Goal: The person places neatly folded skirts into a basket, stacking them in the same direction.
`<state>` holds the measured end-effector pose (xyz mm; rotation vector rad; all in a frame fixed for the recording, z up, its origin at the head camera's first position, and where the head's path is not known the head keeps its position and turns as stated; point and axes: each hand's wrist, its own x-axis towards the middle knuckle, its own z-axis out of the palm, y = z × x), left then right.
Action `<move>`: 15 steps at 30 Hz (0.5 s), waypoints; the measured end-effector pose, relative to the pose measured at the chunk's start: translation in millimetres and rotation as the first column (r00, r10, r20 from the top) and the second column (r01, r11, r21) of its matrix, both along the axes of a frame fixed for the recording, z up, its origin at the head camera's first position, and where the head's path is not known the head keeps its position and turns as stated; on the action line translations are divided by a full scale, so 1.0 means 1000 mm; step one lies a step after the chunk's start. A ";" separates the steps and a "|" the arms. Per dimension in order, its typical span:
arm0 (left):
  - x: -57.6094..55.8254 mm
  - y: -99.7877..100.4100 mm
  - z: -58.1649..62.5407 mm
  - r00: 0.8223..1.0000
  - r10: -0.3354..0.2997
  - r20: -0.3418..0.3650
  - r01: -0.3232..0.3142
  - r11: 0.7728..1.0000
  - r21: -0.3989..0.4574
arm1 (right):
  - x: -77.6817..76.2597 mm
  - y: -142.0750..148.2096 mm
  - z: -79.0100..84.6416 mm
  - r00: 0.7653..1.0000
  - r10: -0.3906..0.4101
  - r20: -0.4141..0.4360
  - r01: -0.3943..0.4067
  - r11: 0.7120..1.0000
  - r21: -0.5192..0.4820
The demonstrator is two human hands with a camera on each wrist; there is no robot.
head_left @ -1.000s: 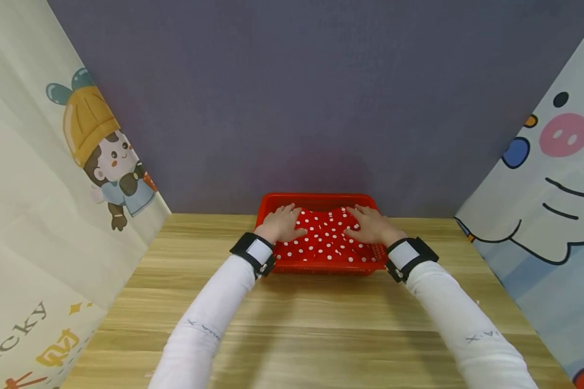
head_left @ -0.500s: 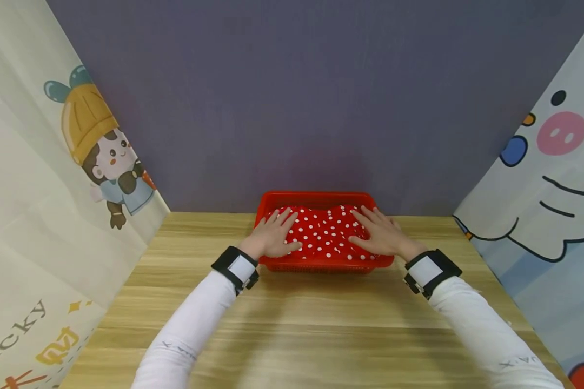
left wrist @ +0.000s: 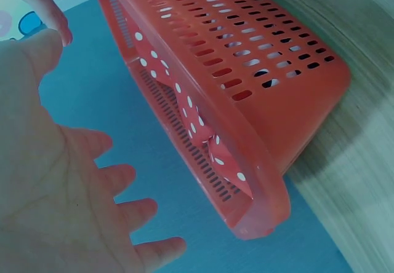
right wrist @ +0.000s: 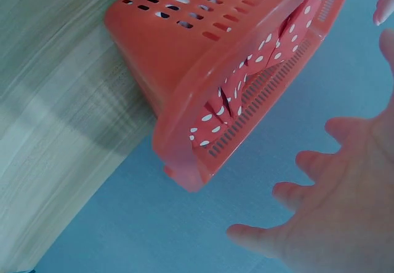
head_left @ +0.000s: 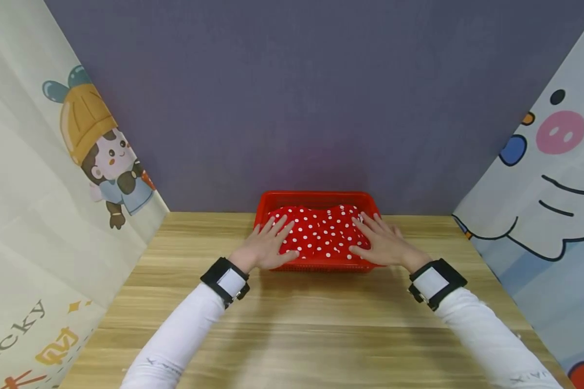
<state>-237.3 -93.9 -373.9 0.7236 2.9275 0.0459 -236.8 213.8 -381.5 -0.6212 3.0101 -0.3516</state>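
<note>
A red plastic basket (head_left: 316,198) with slotted walls stands on the wooden table, and a red cloth with white dots (head_left: 321,232) lies inside it. My left hand (head_left: 263,247), fingers spread, hovers above the basket's left end. Above the right end is my right hand (head_left: 385,242), its fingers also straight and apart. In the left wrist view the basket (left wrist: 271,131) is apart from my left palm (left wrist: 55,187). The right wrist view likewise shows a gap between my right hand (right wrist: 351,187) and the basket (right wrist: 166,58). Neither hand holds anything.
The wooden table (head_left: 311,335) reaches back to a grey-blue wall panel (head_left: 311,97). A cream curtain with a cartoon figure (head_left: 112,156) hangs at the left. On the right is a curtain with a pink-snouted cartoon animal (head_left: 562,132).
Both hands have lifted off the dotted cloth and drawn apart and back toward me, the left to the left, the right to the right. The cloth and basket have stayed in place.
</note>
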 end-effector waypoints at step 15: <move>0.012 -0.007 0.001 1.000 0.004 0.011 -0.004 1.000 -0.003 | 0.015 0.005 -0.004 1.000 -0.008 0.010 0.008 0.999 -0.049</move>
